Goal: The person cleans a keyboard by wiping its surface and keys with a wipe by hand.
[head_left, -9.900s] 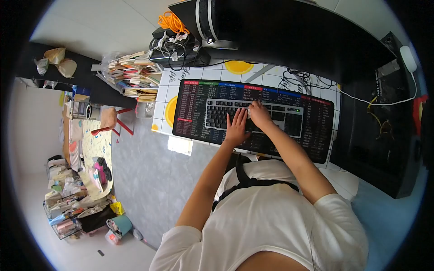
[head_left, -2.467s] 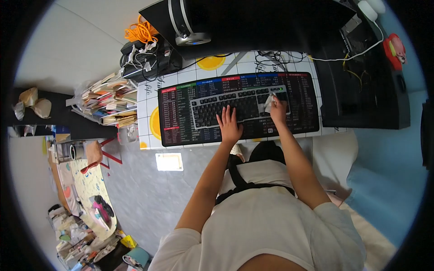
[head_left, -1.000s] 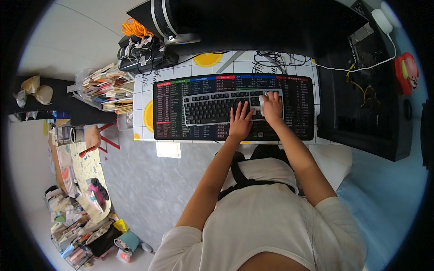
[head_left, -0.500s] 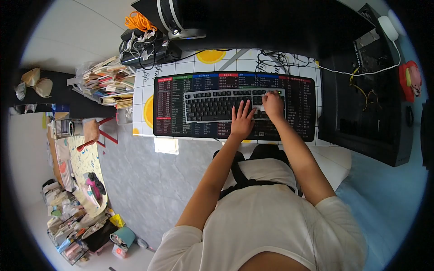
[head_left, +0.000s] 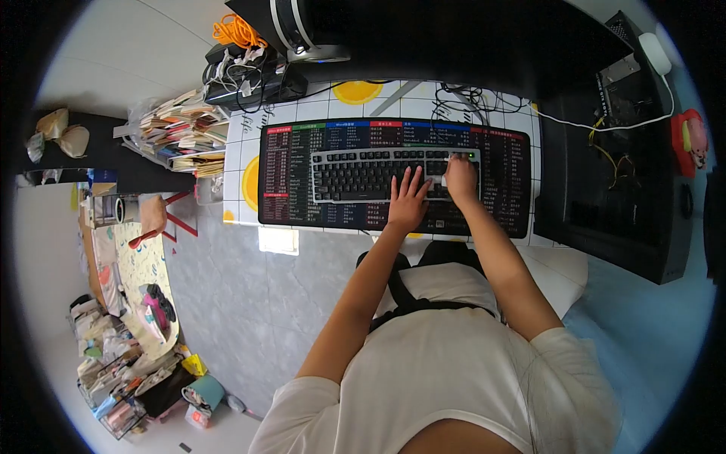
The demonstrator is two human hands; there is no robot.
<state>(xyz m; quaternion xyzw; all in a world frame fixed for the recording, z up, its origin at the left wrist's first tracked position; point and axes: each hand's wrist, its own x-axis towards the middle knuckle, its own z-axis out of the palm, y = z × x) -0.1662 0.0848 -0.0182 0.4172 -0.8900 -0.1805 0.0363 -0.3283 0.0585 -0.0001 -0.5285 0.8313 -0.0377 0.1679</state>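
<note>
A black keyboard with a grey frame (head_left: 352,178) lies on a dark printed desk mat (head_left: 287,208). My left hand (head_left: 409,203) rests over the keyboard's right half, palm down with its fingers spread on the keys. Beside it, over the number pad, my right hand (head_left: 461,180) is closed, its fingers curled down toward the keys. Whatever the right fingers pinch is hidden by the hand. A small pale patch (head_left: 439,181) shows between the two hands; I cannot tell what it is.
Behind the mat are loose black cables (head_left: 473,102) and a large dark monitor (head_left: 469,45). A black computer case (head_left: 605,204) stands at the right. Stacked papers (head_left: 189,136) and a coiled orange cord (head_left: 238,32) are at the left. A red-legged stool (head_left: 153,215) stands beyond.
My right hand has shifted very slightly over the number pad and stays closed. The left hand holds its place on the keyboard. The whole view has moved a little.
</note>
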